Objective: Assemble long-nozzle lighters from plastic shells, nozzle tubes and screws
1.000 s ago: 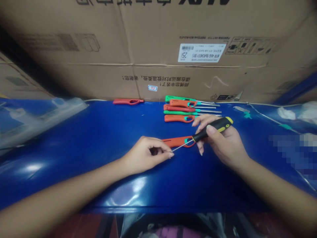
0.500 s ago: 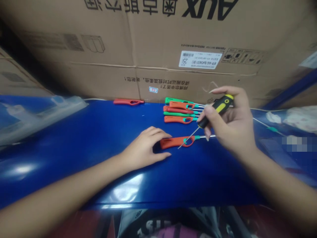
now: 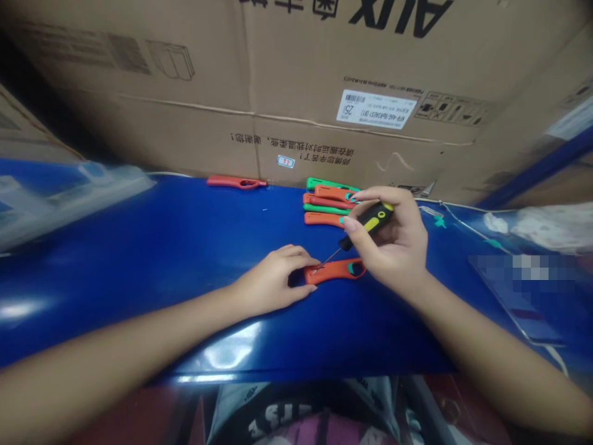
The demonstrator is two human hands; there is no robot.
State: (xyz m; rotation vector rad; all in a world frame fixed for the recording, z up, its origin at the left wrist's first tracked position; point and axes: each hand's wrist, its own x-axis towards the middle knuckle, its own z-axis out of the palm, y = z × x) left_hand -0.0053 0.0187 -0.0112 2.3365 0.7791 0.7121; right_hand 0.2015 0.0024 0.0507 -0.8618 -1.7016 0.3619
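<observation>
My right hand (image 3: 393, 238) is closed round the black and yellow handle of a screwdriver (image 3: 369, 225). Its thin shaft slants down to the left, and the tip meets the butt end of an orange gas lighter (image 3: 334, 271) lying on the blue surface. At that same end my left hand (image 3: 271, 279) pinches the lighter between thumb and fingers. The lighter's metal nozzle is hidden behind my right hand. Just beyond lie several more long lighters in a stack, among them a green one (image 3: 327, 183) and an orange one (image 3: 323, 219), partly covered by my right hand.
A large cardboard box (image 3: 194, 142) stands along the back of the blue table (image 3: 194, 235). By it lies a red lighter body (image 3: 235, 182). Clear plastic wrapping (image 3: 83, 198) is on the left. A white bag (image 3: 546, 225) and a flat dark blue thing (image 3: 514, 303) are on the right.
My right hand has moved left with the screwdriver, carrying its tip from near the trigger to the butt of the lighter. My left hand stays at that end.
</observation>
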